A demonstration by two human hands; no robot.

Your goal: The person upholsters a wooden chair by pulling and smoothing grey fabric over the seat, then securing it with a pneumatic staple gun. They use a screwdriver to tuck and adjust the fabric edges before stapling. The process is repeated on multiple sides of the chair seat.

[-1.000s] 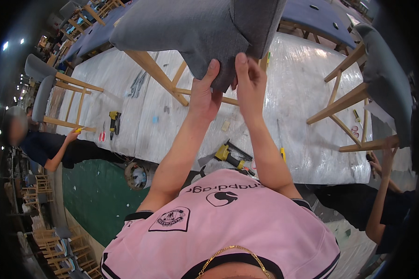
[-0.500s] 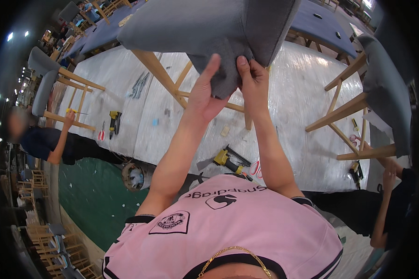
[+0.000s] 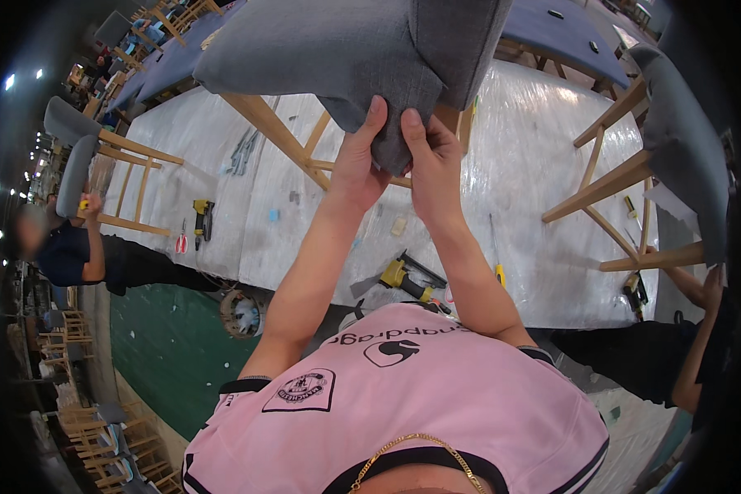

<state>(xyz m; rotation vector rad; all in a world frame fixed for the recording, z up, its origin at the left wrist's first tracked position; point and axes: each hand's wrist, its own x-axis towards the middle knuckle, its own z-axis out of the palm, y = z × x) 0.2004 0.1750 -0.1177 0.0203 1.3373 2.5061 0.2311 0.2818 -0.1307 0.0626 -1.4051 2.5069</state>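
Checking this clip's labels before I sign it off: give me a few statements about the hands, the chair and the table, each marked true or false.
1. Both hands pinch the grey fabric corner of the upturned chair. True: left hand and right hand grip it side by side.
2. The chair legs are metal. False: they are light wood.
3. A yellow power tool lies on the plastic-covered table below the hands. True.
4. The right hand holds that tool. False: it lies untouched on the table.

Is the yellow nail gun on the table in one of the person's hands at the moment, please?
No, the yellow nail gun lies on the plastic-covered table, while both hands pinch the grey chair fabric.
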